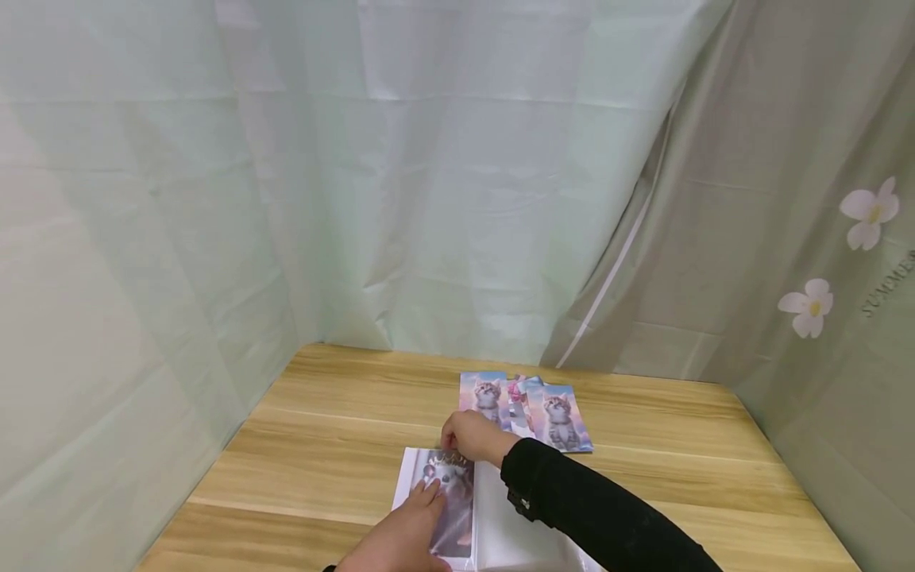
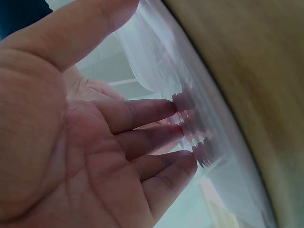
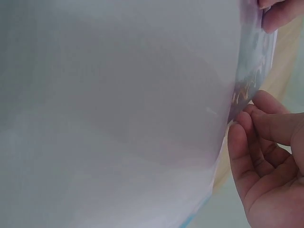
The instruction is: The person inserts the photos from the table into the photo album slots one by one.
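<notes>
I judge the card (image 1: 459,520) nearly seated on the album's (image 1: 511,528) left page: left hand (image 1: 406,531) spread over it, right hand (image 1: 477,437) pinching its top edge. Facing page looks bare; loose photos (image 1: 561,421) lie beyond.

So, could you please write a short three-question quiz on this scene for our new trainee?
1. Multiple choice: which hand is at the top edge, farthest from the person, of the glossy rectangular picture of a crowned, pale animal?
(a) the left hand
(b) the right hand

2. True or false: the rectangular pink-and-blue kitten cards lie on the pale wooden table, beyond that picture.

3. Count: in the head view, how many white flowers with yellow centres show on the hanging grey-green curtain?

Key: 1. (b); 2. true; 3. two.
</notes>
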Demonstrator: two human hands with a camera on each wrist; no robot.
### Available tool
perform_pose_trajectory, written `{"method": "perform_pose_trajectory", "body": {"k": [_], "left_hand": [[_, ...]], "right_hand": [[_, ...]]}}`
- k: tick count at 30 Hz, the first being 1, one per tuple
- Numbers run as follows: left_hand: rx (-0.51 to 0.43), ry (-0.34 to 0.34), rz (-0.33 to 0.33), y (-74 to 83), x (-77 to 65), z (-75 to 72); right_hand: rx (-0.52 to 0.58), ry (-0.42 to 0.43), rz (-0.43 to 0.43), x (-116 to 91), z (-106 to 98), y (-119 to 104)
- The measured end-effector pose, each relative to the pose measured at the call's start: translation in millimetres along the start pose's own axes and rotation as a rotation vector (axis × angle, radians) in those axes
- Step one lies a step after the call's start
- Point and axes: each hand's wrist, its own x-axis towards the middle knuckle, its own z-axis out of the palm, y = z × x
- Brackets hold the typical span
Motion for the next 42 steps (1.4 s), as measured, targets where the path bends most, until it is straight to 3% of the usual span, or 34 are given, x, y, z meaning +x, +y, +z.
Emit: {"method": "perform_pose_trajectory", "body": {"k": [20, 32, 42], "left_hand": [[0.0, -0.025, -0.024, -0.8, 1.5, 0.5], [0.004, -0.03, -0.018, 0.2, 0.0, 0.9], [-0.028, -0.049, -0.05, -0.4, 1.9, 0.6]], "right_hand": [[-0.024, -0.009, -0.051, -0.9, 4.6, 0.7], [-0.057, 0.003, -0.038, -0.5, 5.2, -1.2], [-0.04, 0.038, -0.047, -3.7, -24.9, 10.6]]}}
